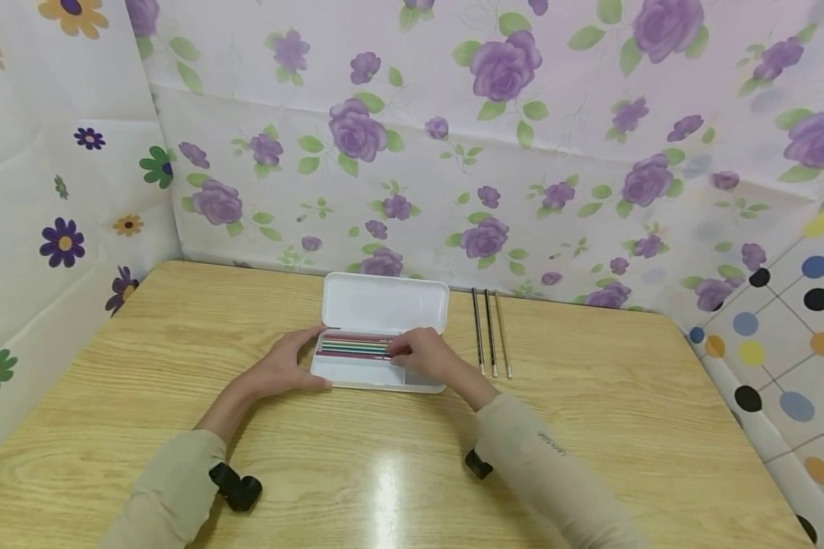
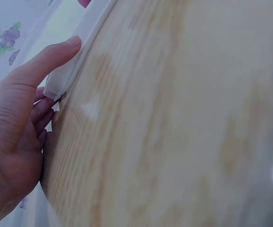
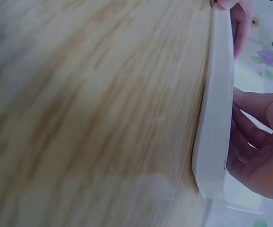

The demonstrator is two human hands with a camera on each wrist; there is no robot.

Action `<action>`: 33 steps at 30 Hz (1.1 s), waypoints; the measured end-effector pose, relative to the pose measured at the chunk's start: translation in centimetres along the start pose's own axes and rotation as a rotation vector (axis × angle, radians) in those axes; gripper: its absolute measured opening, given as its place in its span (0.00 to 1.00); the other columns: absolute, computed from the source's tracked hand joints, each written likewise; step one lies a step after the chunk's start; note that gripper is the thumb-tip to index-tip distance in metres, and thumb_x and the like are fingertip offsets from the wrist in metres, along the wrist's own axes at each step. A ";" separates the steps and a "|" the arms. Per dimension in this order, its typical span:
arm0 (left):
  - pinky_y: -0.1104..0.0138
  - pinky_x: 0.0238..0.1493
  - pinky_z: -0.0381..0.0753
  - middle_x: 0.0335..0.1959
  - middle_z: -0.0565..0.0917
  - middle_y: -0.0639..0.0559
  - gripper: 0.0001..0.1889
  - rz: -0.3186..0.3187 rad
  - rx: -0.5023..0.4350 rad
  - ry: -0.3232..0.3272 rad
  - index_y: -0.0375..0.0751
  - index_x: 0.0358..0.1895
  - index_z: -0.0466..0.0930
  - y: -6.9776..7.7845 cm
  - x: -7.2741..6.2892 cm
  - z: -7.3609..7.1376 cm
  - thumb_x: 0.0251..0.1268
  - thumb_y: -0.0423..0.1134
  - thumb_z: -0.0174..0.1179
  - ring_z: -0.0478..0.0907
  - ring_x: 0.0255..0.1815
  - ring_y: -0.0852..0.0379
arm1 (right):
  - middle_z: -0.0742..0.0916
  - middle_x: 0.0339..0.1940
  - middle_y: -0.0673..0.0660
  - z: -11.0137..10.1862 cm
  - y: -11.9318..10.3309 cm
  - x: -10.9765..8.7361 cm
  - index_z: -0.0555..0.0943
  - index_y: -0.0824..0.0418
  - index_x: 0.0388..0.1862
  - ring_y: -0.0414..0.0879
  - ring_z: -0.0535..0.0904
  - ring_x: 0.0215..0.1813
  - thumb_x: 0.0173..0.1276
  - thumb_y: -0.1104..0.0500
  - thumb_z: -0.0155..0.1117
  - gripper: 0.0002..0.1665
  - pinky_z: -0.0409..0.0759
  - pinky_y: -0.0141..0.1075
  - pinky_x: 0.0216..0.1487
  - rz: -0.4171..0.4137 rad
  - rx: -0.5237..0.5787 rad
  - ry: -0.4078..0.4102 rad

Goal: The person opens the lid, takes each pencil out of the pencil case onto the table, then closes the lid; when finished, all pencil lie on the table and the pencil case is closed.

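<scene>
A white pencil case [image 1: 360, 373] lies on the table with its lid [image 1: 384, 301] raised at the back. Several coloured pencils [image 1: 353, 346] lie side by side in its rear compartment. My left hand [image 1: 279, 367] holds the case's left end, thumb along the front edge and fingers behind it. In the left wrist view the thumb rests over the case wall [image 2: 63, 78]. My right hand [image 1: 427, 354] reaches inside, thumb and curled fingers pinching at the right ends of the pencils. From the right wrist, the case's front wall [image 3: 213, 127] hides those fingertips [image 1: 393, 349].
Right of the case lie two dark pencils [image 1: 489, 320] and one light wooden pencil [image 1: 503, 328], tips pointing to the back. The wooden table [image 1: 316, 473] ends at a flowered sheet [image 1: 268, 183] behind, with more patterned sheets at both sides.
</scene>
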State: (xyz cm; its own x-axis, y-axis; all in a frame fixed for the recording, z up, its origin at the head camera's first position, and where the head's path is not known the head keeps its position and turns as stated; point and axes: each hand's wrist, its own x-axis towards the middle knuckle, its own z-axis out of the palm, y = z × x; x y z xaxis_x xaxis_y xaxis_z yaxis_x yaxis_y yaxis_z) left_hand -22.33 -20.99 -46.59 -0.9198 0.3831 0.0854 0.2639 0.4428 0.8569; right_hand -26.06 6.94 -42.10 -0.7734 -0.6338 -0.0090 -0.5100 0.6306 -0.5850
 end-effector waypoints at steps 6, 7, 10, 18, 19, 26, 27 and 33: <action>0.42 0.68 0.48 0.68 0.66 0.36 0.51 0.002 -0.007 0.006 0.32 0.72 0.59 0.1 0.0 0.0 0.44 0.43 0.78 0.55 0.71 0.38 | 0.88 0.40 0.56 -0.2 -0.4 0.4 0.87 0.65 0.43 0.48 0.82 0.46 0.65 0.67 0.66 0.09 0.78 0.35 0.48 -0.017 -0.071 -0.036; 0.42 0.68 0.48 0.67 0.67 0.36 0.51 0.007 -0.010 0.006 0.32 0.72 0.59 0.1 0.0 0.0 0.44 0.43 0.78 0.55 0.71 0.38 | 0.88 0.40 0.56 -0.2 -0.5 0.4 0.87 0.64 0.42 0.49 0.82 0.47 0.65 0.67 0.66 0.08 0.78 0.36 0.50 -0.020 -0.081 -0.044; 0.43 0.68 0.48 0.67 0.67 0.36 0.51 0.014 -0.017 0.005 0.32 0.72 0.59 0.1 0.0 0.0 0.44 0.42 0.78 0.56 0.71 0.39 | 0.88 0.41 0.55 -0.4 -0.6 0.5 0.88 0.63 0.42 0.49 0.81 0.49 0.66 0.67 0.65 0.08 0.77 0.38 0.53 -0.019 -0.097 -0.067; 0.43 0.68 0.49 0.68 0.66 0.37 0.51 0.003 -0.011 -0.001 0.33 0.72 0.59 0.1 0.0 0.0 0.44 0.43 0.78 0.55 0.71 0.39 | 0.88 0.38 0.55 -0.3 -0.5 0.4 0.87 0.63 0.40 0.48 0.81 0.47 0.66 0.68 0.63 0.08 0.77 0.39 0.51 -0.018 -0.093 -0.071; 0.43 0.68 0.49 0.68 0.66 0.37 0.51 0.002 -0.013 -0.002 0.33 0.72 0.59 0.1 -0.1 0.1 0.44 0.43 0.78 0.55 0.71 0.40 | 0.88 0.38 0.55 -0.3 -0.5 0.4 0.87 0.63 0.40 0.48 0.81 0.46 0.66 0.68 0.63 0.08 0.77 0.39 0.50 -0.021 -0.093 -0.067; 0.43 0.68 0.50 0.68 0.66 0.37 0.51 0.004 -0.001 0.002 0.33 0.73 0.59 0.1 0.0 0.1 0.44 0.43 0.78 0.55 0.71 0.40 | 0.86 0.37 0.55 -0.4 -0.4 0.3 0.85 0.66 0.42 0.44 0.80 0.40 0.69 0.68 0.61 0.07 0.78 0.33 0.44 -0.014 -0.063 -0.034; 0.43 0.68 0.50 0.68 0.66 0.37 0.51 0.003 0.001 0.003 0.33 0.72 0.59 0.1 0.0 0.1 0.44 0.43 0.78 0.56 0.71 0.40 | 0.86 0.38 0.55 -0.5 -0.4 0.3 0.85 0.66 0.43 0.44 0.80 0.40 0.69 0.68 0.60 0.08 0.78 0.33 0.43 -0.007 -0.050 -0.027; 0.43 0.69 0.49 0.68 0.66 0.36 0.50 -0.004 0.005 0.010 0.32 0.72 0.60 0.2 0.0 0.1 0.44 0.42 0.78 0.56 0.71 0.39 | 0.85 0.39 0.57 -1.7 -0.5 -0.1 0.82 0.68 0.45 0.46 0.79 0.40 0.71 0.67 0.59 0.08 0.78 0.34 0.42 -0.022 -0.005 0.041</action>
State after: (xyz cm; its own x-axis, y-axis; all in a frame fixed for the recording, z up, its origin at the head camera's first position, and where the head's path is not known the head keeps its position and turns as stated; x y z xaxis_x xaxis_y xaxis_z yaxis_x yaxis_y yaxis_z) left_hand -22.26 -20.79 -46.43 -0.9237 0.3729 0.0874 0.2618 0.4482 0.8548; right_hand -26.40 7.42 -40.43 -0.7769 -0.6285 0.0375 -0.5288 0.6190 -0.5807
